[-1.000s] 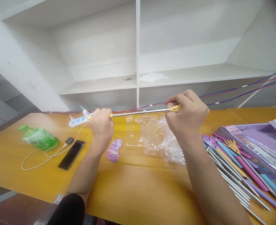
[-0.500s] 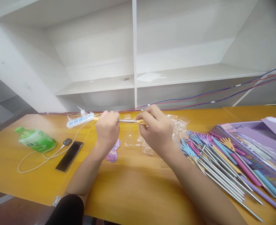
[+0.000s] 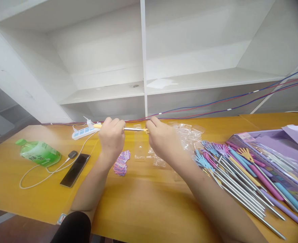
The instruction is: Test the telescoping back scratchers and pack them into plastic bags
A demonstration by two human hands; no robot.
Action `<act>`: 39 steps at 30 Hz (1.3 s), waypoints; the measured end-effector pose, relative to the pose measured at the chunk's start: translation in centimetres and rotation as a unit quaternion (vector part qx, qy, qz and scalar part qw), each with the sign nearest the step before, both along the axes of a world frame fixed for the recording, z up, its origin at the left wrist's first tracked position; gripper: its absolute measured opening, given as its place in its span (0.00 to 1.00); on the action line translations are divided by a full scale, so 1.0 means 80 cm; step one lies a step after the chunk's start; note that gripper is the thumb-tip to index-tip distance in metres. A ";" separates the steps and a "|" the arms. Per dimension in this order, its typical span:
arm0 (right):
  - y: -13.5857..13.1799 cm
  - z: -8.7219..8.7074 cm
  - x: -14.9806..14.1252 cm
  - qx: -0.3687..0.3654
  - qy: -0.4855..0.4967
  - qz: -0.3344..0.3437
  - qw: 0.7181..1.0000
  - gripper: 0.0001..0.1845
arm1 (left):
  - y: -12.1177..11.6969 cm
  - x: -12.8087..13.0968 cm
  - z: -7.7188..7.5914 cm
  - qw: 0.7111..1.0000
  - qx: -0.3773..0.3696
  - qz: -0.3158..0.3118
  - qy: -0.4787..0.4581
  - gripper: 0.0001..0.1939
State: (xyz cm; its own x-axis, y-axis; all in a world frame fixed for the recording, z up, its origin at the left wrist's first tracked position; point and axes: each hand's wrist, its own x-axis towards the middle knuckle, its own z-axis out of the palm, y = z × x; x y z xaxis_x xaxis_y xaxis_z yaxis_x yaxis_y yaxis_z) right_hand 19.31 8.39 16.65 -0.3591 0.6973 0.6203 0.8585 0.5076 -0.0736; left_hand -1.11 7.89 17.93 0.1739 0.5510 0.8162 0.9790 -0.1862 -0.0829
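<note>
A yellow telescopic back scratcher (image 3: 135, 129) with a silver rod is held level above the orange table (image 3: 144, 199). My left hand (image 3: 111, 137) is closed round its left end, where a yellow tip pokes out. My right hand (image 3: 163, 138) is closed round its yellow right end. Only a short piece of rod shows between the two hands. Clear plastic bags (image 3: 174, 141) lie on the table just behind and under my right hand. A small stack of purple labels (image 3: 121, 163) lies below my left hand.
Several back scratchers (image 3: 240, 175) with coloured heads and silver rods lie at the right beside a purple box (image 3: 288, 148). At the left are a green bottle (image 3: 39, 152), a black phone (image 3: 75, 169) on a white cable, and a power strip (image 3: 84, 131). White shelves stand behind.
My right hand has slid left along the rod toward my left hand, and the rod showing between them has shrunk from long to short. My left hand has hardly moved.
</note>
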 end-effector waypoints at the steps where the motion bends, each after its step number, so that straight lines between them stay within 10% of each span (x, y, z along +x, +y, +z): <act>1: 0.000 0.000 0.000 -0.009 -0.007 0.000 1.000 0.13 | 0.000 0.000 -0.001 1.000 -0.001 -0.001 0.003 0.19; 27: 0.016 0.002 0.013 0.081 -0.021 -0.019 0.996 0.13 | 0.010 -0.003 -0.001 1.000 -0.005 -0.021 0.022 0.19; 39: 0.043 0.017 0.071 0.068 -0.001 -0.047 0.997 0.10 | 0.026 -0.056 0.020 0.996 -0.056 0.067 0.005 0.17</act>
State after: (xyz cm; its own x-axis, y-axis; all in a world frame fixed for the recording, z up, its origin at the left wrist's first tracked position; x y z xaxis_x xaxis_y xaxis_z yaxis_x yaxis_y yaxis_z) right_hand 25.02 11.84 18.01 -0.2975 0.6378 0.7104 0.9032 0.4292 -0.0072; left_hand -5.59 10.01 19.52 0.1010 0.6567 0.7473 0.9949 -0.0623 -0.0797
